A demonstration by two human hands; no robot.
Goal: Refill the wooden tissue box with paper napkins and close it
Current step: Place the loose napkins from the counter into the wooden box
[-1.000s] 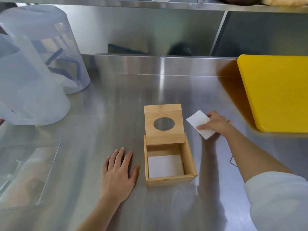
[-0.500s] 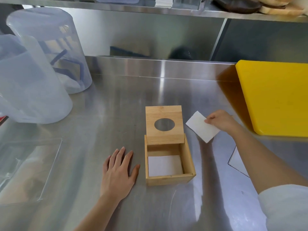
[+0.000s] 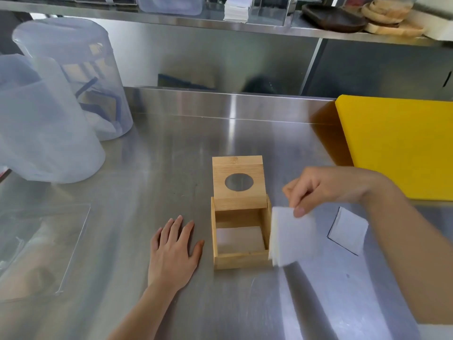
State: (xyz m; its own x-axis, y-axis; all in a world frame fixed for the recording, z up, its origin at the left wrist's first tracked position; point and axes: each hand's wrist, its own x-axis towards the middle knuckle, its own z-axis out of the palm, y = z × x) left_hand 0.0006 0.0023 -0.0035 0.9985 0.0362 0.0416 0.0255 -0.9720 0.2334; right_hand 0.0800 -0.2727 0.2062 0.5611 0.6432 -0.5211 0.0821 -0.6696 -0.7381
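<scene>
- The small square wooden tissue box (image 3: 241, 260) sits near the middle of the brushed stainless-steel bench (image 3: 157, 153), open at the top.
- Its flat wooden lid with a round hole (image 3: 237, 184) stands tilted up at the far edge of the box, the hole facing the camera.
- A white paper napkin inside the box (image 3: 239, 239) lies flat on the bottom, filling most of the floor.
- The right hand (image 3: 326, 186) hangs above the bench just right of the box, palm down; its grip is clamped on the top edge of a white folded paper napkin (image 3: 293, 238), thumb and fingertips pinched together.
- That held napkin hangs down, blurred, its left edge overlapping the box's right wall in the picture; whether it touches the wall cannot be told.
- The left hand (image 3: 174, 251) lies flat on the bench just left of the box, fingers spread and holding nothing, the thumb near but not touching the box's left wall.
- Another white square paper napkin (image 3: 348, 230) lies flat on the bench to the right of the box, partly behind the right forearm.
- A bright yellow plastic cutting board (image 3: 397, 143) rests on the bench at the far right.
- Two large translucent plastic containers (image 3: 56, 101) stand upside down at the far left.
- A clear flat plastic sheet (image 3: 41, 246) lies at the left near edge.
</scene>
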